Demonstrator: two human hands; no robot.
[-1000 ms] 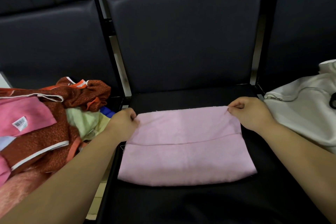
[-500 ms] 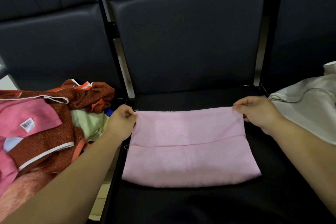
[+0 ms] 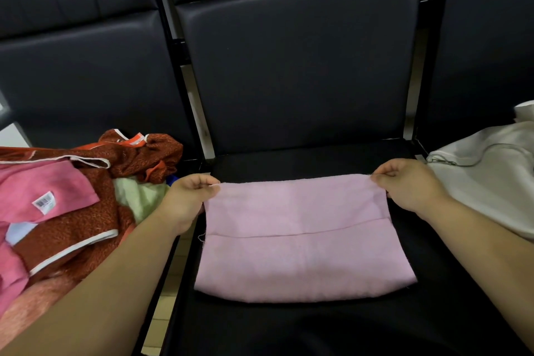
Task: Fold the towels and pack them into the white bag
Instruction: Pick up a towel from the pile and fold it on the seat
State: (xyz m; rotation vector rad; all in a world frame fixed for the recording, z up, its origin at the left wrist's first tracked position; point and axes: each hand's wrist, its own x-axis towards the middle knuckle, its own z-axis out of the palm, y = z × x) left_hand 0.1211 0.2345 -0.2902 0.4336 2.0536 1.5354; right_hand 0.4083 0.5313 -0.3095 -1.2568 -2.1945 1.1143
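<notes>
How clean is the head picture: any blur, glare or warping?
Head view: lilac towel, left hand and right hand look sharp; soft sheen on the chair back, no hard glare; wide-angle bowing of the frame rails at the edges; black seat nearly featureless.

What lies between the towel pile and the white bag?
Head view: the lilac towel on the middle seat, its far corners pinched by left hand and right hand.
</notes>
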